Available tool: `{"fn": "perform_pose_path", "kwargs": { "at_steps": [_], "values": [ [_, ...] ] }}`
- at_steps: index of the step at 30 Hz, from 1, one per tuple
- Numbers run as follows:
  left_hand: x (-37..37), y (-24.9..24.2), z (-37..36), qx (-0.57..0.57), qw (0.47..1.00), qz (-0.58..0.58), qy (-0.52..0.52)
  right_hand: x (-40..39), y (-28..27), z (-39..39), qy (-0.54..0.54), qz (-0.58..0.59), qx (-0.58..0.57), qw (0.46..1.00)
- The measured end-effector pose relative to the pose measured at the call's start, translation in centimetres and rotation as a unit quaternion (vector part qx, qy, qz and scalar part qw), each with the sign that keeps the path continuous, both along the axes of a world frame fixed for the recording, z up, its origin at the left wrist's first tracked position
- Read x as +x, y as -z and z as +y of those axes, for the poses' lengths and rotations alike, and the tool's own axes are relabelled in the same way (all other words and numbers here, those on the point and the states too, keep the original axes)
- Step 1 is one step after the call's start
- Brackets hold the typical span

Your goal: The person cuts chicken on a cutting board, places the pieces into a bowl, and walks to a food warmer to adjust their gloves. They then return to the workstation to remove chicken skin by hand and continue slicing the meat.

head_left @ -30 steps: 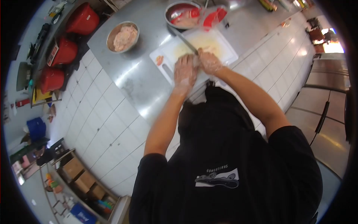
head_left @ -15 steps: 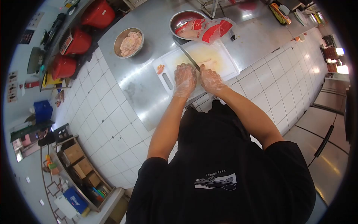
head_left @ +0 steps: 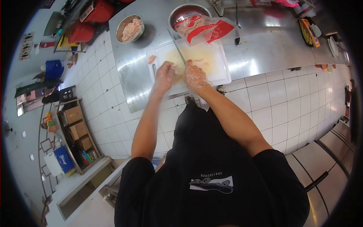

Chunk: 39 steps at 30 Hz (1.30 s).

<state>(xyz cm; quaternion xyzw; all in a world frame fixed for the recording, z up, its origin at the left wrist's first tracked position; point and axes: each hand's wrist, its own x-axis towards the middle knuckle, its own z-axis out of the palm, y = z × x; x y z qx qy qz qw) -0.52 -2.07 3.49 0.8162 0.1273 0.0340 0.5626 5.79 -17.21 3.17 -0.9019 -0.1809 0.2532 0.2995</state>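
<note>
Both hands wear clear plastic gloves. My right hand (head_left: 196, 76) is closed round the handle of a knife (head_left: 180, 52), whose blade points away over the white cutting board (head_left: 221, 72). My left hand (head_left: 165, 77) is just left of the knife, over the board, fingers curled and blurred; what they hold, if anything, is hidden. A thin pale piece of meat (head_left: 200, 60) lies right of the blade. Small orange-pink scraps (head_left: 151, 59) sit at the board's left end.
A metal bowl of pale minced meat (head_left: 131, 30) stands at the back left. Behind the board, a red-and-white plastic bag (head_left: 206, 31) hangs over a second metal bowl (head_left: 189, 8). All rest on a steel table (head_left: 132, 79).
The view has shifted, so the table sits further left and higher. My left hand has moved slightly away from the board's surface and its fingers have bunched. The knife stays in my right hand.
</note>
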Motion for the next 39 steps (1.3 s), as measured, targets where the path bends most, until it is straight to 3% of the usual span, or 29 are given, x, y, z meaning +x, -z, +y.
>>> {"fn": "perform_pose_path", "kwargs": {
  "at_steps": [1, 4, 7, 10, 13, 16, 18, 22, 25, 28, 29, 32, 35, 38, 39],
  "values": [
    [0.0, -0.6, 0.1, 0.061, 0.998, -0.002, -0.016, -0.2, 0.2, -0.2, -0.005, -0.014, 0.006, 1.000],
    [-0.2, -2.8, -0.4, 0.050, 0.998, 0.026, -0.002, 0.5, -0.3, -1.8, -0.055, -0.043, 0.032, 0.997],
    [-0.5, -5.3, -1.4, 0.140, 0.988, 0.063, 0.013, 0.9, -0.4, -5.2, -0.117, -0.023, 0.048, 0.992],
    [0.1, -8.7, -3.6, 0.053, 0.989, 0.124, 0.054, 1.5, -1.1, -11.1, -0.134, 0.025, 0.035, 0.990],
    [1.7, -6.7, -4.3, -0.007, 0.995, 0.083, 0.059, 1.9, -2.7, -17.1, -0.127, 0.051, 0.033, 0.990],
    [3.1, -0.6, -3.8, 0.073, 0.997, 0.035, 0.019, 1.9, -3.1, -20.8, -0.101, 0.046, 0.015, 0.994],
    [2.6, 0.6, -4.6, 0.075, 0.997, 0.032, 0.013, 1.8, -2.1, -22.6, -0.086, 0.029, 0.019, 0.996],
    [3.0, -1.5, -6.4, 0.137, 0.985, 0.107, 0.001, 2.1, -1.8, -24.1, -0.095, 0.015, 0.006, 0.995],
    [3.3, -0.4, -5.6, 0.298, 0.952, 0.062, 0.045, 2.2, -1.9, -23.6, -0.111, 0.020, 0.024, 0.993],
    [1.8, -1.0, -4.7, 0.336, 0.942, -0.001, -0.003, 2.8, -2.6, -21.6, -0.131, 0.052, 0.023, 0.990],
    [0.9, -1.9, -4.5, 0.336, 0.941, 0.027, -0.001, 2.9, -3.0, -20.6, -0.139, 0.054, 0.026, 0.988],
    [-1.3, -2.8, -4.5, 0.270, 0.956, 0.116, -0.016, 3.2, -2.9, -17.1, -0.176, 0.071, 0.057, 0.980],
    [-3.1, 0.9, -3.9, 0.227, 0.967, 0.053, -0.107, 3.9, -2.1, -13.3, -0.192, 0.102, 0.042, 0.975],
    [-2.3, 0.8, -5.1, 0.122, 0.967, 0.063, -0.215, 3.2, -0.2, -12.9, -0.190, 0.097, 0.034, 0.976],
    [-1.4, 0.7, -5.0, -0.007, 0.964, 0.030, -0.265, 3.0, 0.2, -12.8, -0.183, 0.088, 0.032, 0.979]
  ]
}}
